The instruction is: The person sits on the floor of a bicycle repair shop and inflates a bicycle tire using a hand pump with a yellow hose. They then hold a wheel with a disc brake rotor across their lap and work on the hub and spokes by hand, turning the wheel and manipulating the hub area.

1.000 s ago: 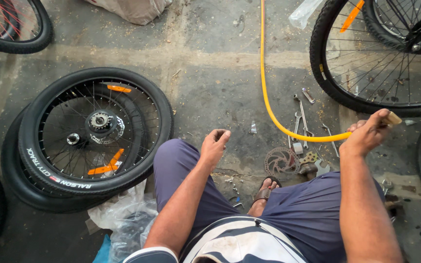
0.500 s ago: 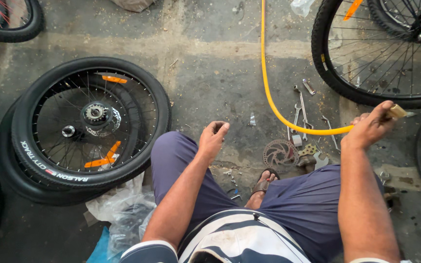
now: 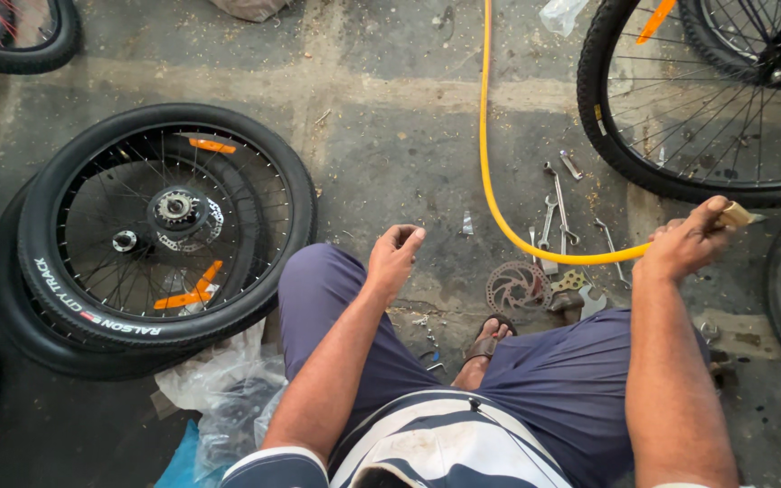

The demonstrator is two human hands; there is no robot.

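My right hand [image 3: 687, 242] grips the metal nozzle end of a yellow air hose [image 3: 490, 181] that runs up the concrete floor and out of the top of the view. The nozzle tip [image 3: 736, 215] points right, just below the tyre of an upright bicycle wheel [image 3: 680, 108]. My left hand [image 3: 393, 258] rests loosely curled over my left knee and holds nothing. I sit low with knees apart in blue trousers, a sandalled foot [image 3: 485, 339] between them.
Two stacked bicycle wheels [image 3: 160, 226] with orange reflectors lie at the left. Spanners [image 3: 558, 212], a brake disc rotor [image 3: 517, 287] and small parts lie by my foot. Plastic bags [image 3: 219, 389] sit at the lower left. More tyres show at the frame edges.
My right hand has shifted a little right with the hose nozzle, toward the upright wheel. The left hand stays on the knee. The view has drifted slightly.
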